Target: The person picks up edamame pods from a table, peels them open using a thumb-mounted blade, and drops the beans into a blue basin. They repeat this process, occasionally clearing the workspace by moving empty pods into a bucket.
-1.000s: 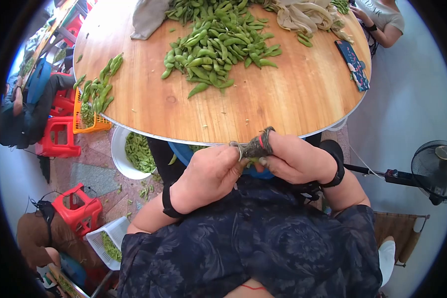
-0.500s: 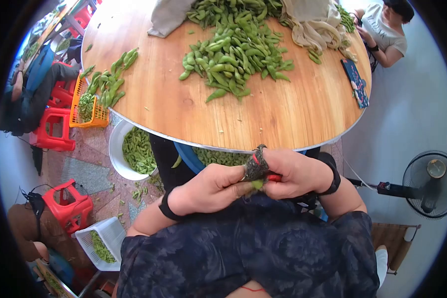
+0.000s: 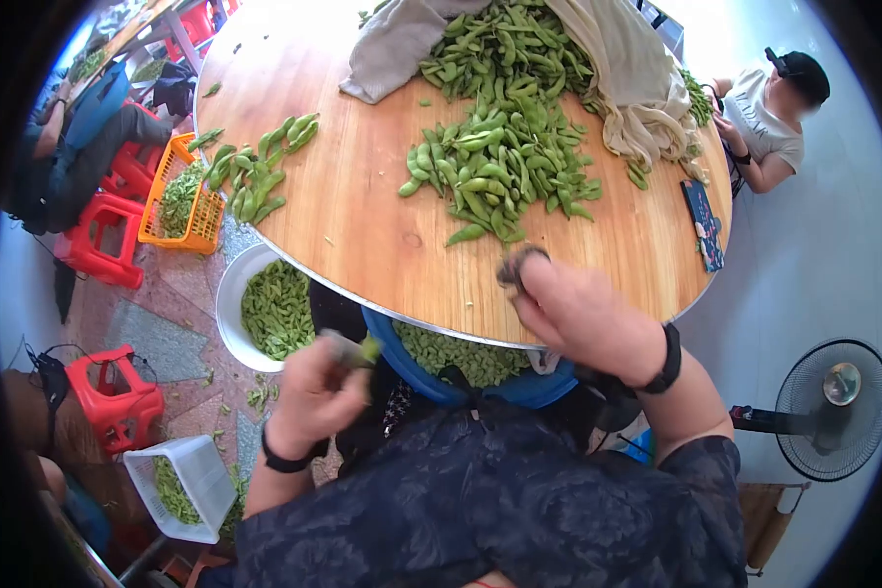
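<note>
The left hand (image 3: 314,394) pinches what looks like an edamame pod (image 3: 370,350), off the table's (image 3: 333,220) near edge, beside the white bucket (image 3: 227,312). The right hand (image 3: 583,306), grip unclear to me, is over that edge, near the edamame pile (image 3: 505,162). A slack pinch could drop the pod floorward. Shirt lettering (image 3: 752,111) opposite: illegible.

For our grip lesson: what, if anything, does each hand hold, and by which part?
The left hand holds a green piece, seemingly a pod, one end jutting out, its gripped part hidden. Whether the right hand holds anything cannot be told.
</note>
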Tool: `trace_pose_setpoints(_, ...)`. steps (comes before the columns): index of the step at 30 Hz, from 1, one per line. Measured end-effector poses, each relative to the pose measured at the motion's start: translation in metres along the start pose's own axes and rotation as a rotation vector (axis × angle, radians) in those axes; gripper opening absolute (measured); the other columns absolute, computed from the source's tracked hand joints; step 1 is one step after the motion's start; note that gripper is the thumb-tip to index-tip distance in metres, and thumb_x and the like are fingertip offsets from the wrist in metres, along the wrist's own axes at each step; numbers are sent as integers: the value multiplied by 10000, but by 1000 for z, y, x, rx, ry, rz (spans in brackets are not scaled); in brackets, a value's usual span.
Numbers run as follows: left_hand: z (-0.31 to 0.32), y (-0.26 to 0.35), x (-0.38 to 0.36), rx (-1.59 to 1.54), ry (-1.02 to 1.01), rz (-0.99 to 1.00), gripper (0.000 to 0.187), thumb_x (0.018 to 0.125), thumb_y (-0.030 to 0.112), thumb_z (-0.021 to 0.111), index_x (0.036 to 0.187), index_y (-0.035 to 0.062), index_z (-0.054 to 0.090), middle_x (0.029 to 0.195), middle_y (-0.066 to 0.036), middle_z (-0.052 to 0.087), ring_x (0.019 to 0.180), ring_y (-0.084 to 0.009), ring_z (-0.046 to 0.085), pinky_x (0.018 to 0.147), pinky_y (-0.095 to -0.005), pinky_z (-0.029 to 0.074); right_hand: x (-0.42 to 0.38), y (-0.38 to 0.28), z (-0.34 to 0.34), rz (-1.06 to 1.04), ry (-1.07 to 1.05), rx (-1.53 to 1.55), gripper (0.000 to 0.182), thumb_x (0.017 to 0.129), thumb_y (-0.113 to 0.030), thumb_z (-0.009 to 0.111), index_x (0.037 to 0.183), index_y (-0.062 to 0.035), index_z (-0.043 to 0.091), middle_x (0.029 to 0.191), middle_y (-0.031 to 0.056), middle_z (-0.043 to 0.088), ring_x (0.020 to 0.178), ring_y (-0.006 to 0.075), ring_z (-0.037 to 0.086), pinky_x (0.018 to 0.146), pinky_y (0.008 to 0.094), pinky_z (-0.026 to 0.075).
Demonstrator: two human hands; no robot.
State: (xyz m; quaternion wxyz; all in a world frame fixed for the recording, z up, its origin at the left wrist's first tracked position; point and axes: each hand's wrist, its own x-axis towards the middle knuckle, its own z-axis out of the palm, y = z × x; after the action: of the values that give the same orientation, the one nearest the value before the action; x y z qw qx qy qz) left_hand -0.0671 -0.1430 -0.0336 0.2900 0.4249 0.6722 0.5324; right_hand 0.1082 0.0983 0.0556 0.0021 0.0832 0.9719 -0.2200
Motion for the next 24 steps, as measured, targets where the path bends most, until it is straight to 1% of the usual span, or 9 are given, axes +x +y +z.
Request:
trace_pose_setpoints(2, -21, -8, -10, 142, 223, -51, 296, 737, 5, 609, 1029, -2, 559, 619, -10, 458, 523, -78, 449, 476, -247, 356, 28, 5, 1, -54, 172, -209, 144, 805, -54, 541, 927, -38, 465, 762, 148, 554, 622, 340, 601, 516, 414, 485)
trace_pose_setpoints(6, -43, -18, -28, 403, 411, -74, 383, 773, 26, 603, 1149, -6, 538, 652, 8, 480, 543, -89, 462, 516, -245, 385, 59, 16, 12, -178, 169, -220, 214, 800, -63, 568, 1002, -33, 506, 854, 162, 552, 612, 329, 583, 525, 409, 476)
trace_pose_setpoints(9, -30, -9, -25, 17, 359, -61, 271, 849, 44, 592, 1110, -28, 571, 776, 1, 566, 649, -87, 519, 597, -226, 422, 62, 14, 12, -150, 89, -284, 182, 782, -25, 537, 956, -26, 481, 894, 149, 525, 672, 332, 607, 546, 393, 507)
trace_pose_setpoints(12, -12, 17, -3, -513, -32, -273, 226, 970, 160, 475, 1087, -7, 574, 768, -3, 562, 603, -58, 482, 560, -202, 398, 47, 9, 7, -125, 66, -142, 240, 767, -30, 560, 1000, -29, 500, 921, 153, 534, 647, 335, 606, 539, 389, 509)
trace_pose_setpoints(15, 19, 36, 30, -679, -284, -450, 325, 1011, 286, 398, 1040, 15, 574, 716, 3, 528, 553, -48, 455, 534, -190, 386, 24, -5, 4, -314, 176, -23, 271, 779, -83, 597, 1031, -3, 539, 975, 166, 554, 586, 330, 595, 501, 385, 501)
trace_pose_setpoints(17, 38, 38, 47, -1107, -628, -652, 403, 1018, 376, 357, 994, 36, 573, 672, 9, 501, 520, -53, 456, 516, -186, 388, 11, -16, 1, -383, 120, -6, 259, 794, -116, 601, 1019, -1, 541, 951, 161, 561, 575, 324, 594, 495, 383, 498)
trace_pose_setpoints(18, 44, 37, 53, -1104, -638, -660, 403, 1018, 376, 357, 994, 36, 573, 672, 9, 501, 520, -53, 456, 516, -186, 388, 4, -22, -2, -456, 65, 8, 255, 809, -148, 605, 1007, 2, 544, 927, 157, 568, 565, 318, 593, 490, 381, 496)
trace_pose_setpoints(21, 58, 32, 62, -1003, -910, -504, 375, 1017, 379, 360, 1004, 60, 556, 641, 13, 493, 490, -70, 458, 487, -215, 399, -14, -26, -2, -303, 46, 131, 276, 842, -214, 602, 1009, -4, 540, 688, 128, 557, 510, 289, 578, 466, 384, 470)
trace_pose_setpoints(24, 70, 29, 55, -1003, -881, -448, 368, 1017, 382, 361, 1030, 62, 544, 677, 9, 517, 532, -76, 485, 521, -214, 423, -27, -20, 4, -255, 49, 143, 310, 844, -230, 611, 1032, 2, 530, 577, 109, 523, 495, 276, 574, 459, 385, 455)
